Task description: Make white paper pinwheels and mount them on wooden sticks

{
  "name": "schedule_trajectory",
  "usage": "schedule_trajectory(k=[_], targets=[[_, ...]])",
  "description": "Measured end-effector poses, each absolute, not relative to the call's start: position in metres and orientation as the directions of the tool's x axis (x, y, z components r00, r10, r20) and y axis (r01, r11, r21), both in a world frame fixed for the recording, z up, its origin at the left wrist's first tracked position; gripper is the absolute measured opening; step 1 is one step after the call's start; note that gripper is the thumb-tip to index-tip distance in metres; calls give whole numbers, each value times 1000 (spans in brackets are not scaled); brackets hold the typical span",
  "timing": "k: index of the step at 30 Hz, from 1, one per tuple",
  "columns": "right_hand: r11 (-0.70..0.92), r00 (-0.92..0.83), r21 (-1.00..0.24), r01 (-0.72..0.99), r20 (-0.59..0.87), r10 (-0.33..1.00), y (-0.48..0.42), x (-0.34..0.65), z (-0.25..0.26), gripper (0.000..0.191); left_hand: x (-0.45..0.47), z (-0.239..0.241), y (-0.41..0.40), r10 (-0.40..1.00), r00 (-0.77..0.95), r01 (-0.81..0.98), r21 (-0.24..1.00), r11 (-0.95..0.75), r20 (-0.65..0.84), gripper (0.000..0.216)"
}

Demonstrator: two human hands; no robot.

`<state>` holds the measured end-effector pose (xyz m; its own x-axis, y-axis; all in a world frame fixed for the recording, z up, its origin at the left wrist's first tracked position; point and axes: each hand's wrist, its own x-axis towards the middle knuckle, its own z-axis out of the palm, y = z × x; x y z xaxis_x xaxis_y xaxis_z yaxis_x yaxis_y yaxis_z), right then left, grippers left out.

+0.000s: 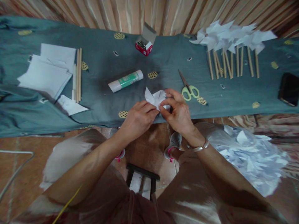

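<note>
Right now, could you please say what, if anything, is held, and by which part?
Folded white paper: left hand at its near edge, right hand at its right side.

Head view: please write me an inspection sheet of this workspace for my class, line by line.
Surface: patterned blue-green cloth, rumpled at the left end.
Job's things: folded paper in hand; white-and-green tube, scissors and open red box of small pieces beyond; paper sheets and loose sticks at left; stick-mounted paper pinwheels at right.
Clutter: dark flat object at the right end; heap of white paper pieces at lower right.
Grips: left grip and right grip, bare hands, both holding the folded paper with fingertips.
Cables: none certain; thin yellow strand at lower left, kind unclear.
Surroundings: pleated curtain behind, tiled floor below.
</note>
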<state>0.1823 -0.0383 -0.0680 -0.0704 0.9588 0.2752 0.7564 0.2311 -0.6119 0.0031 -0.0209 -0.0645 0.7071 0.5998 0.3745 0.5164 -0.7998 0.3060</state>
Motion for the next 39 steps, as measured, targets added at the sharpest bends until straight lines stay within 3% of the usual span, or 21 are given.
schedule_trajectory(k=[18, 29, 39], targets=[[220, -66, -632, 743, 258, 964, -38, 182, -69, 11, 4, -64, -22, 601, 714, 529, 284, -799, 359, 20], [289, -107, -600, 746, 320, 941, -39, 184, -74, 18, 4, -65, -22, 603, 708, 534, 280, -798, 368, 22], [349, -196, -474, 808, 344, 919, -45, 179, -70, 24, 3, -64, -21, 602, 715, 528, 288, -799, 356, 23]])
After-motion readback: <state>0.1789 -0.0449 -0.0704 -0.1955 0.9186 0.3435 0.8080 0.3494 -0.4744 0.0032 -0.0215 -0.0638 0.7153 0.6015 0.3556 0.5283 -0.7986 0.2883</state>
